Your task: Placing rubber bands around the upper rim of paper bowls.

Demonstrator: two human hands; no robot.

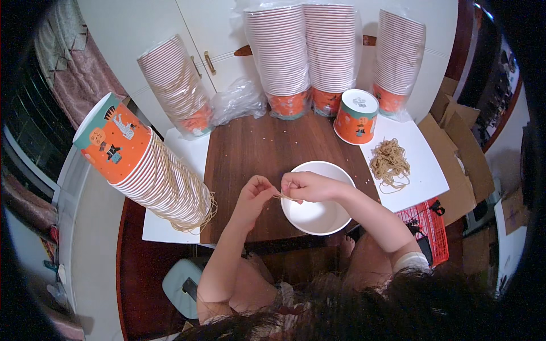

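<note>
Brown table [250,148] beneath; left hand [254,195] and right hand [302,186], fingertips pinched closed, seem to share a thin strand [284,196] by the left rim of the bowl [318,220]; a hard tug could snap it, a loose pinch drop it

The open bucket [315,220] looks like smooth white paper with a soft sheen inside, while the loose tan cord [391,161] is matt and kinda stringy. Shiny, crinkly clear plastic sleeves [278,51] cover the stacks at the back, and the tabletop [250,148] has a dark wood-grain look. Cabinet doors [213,23] are smooth white with glossy brassy metal handles [210,62], plus there's satiny cloth curtain [79,71] and matt cardboard [441,150].
</note>
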